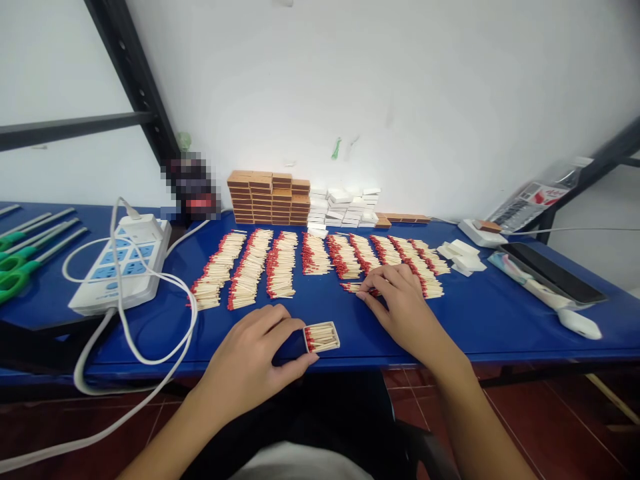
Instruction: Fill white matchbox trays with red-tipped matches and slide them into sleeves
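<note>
My left hand point(257, 350) grips the left end of a small white matchbox tray point(323, 337) near the table's front edge, index finger and thumb at its corners. Red-tipped matches lie inside the tray. To the right, the fingers of my right hand point(397, 300) are closed on a few loose matches point(351, 287) at the table surface. Its fingertips partly hide them. Behind both hands, several slanted rows of matches point(247, 270) cover the middle of the blue table point(200, 343); my right hand covers part of the rows nearest it.
Brown matchboxes point(267, 200) and white trays point(345, 208) are stacked by the wall. More white trays point(461, 257) lie right, near a phone point(553, 272), a white-handled item point(533, 288) and a plastic bottle point(543, 193). A power strip point(125, 263), looping cable and green-handled scissors point(20, 280) occupy the left.
</note>
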A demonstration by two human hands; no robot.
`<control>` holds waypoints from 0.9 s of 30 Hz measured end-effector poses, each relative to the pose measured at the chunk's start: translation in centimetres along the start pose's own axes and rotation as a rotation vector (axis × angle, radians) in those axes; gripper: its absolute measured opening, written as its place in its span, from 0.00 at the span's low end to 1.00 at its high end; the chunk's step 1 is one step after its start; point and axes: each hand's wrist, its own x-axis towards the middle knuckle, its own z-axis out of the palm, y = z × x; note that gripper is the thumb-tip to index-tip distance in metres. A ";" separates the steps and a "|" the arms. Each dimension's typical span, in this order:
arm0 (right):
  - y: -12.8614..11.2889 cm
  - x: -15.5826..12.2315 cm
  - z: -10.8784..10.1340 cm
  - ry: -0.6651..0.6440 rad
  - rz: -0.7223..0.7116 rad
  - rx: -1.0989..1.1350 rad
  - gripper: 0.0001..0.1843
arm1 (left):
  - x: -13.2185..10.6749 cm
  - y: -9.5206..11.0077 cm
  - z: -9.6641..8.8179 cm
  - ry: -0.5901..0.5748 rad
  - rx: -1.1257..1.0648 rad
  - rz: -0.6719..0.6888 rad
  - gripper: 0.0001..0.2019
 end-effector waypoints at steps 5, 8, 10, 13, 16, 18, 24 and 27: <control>-0.1 0.0 0.1 -0.004 -0.004 -0.005 0.07 | 0.0 0.0 0.0 0.000 0.004 -0.005 0.12; -0.1 0.0 0.2 0.006 0.003 -0.010 0.07 | 0.0 0.0 0.0 0.000 0.006 -0.009 0.11; 0.0 0.0 0.2 0.002 0.004 -0.007 0.08 | 0.0 0.0 0.0 0.001 0.008 -0.010 0.12; 0.0 0.0 0.2 -0.008 -0.001 0.000 0.08 | 0.0 -0.1 0.1 -0.001 0.006 -0.008 0.12; 0.0 0.0 0.1 -0.004 0.004 -0.007 0.08 | 0.0 -0.1 0.1 -0.005 0.003 -0.006 0.12; -0.1 0.0 0.1 -0.009 0.005 -0.013 0.08 | 0.0 -0.1 0.1 -0.007 0.001 -0.005 0.12; -0.1 0.2 0.3 -0.042 -0.015 -0.035 0.08 | -0.1 -0.2 0.2 -0.008 -0.006 0.001 0.12; -0.2 0.5 0.5 -0.048 -0.037 -0.041 0.08 | -0.1 -0.1 0.1 -0.008 -0.007 -0.003 0.12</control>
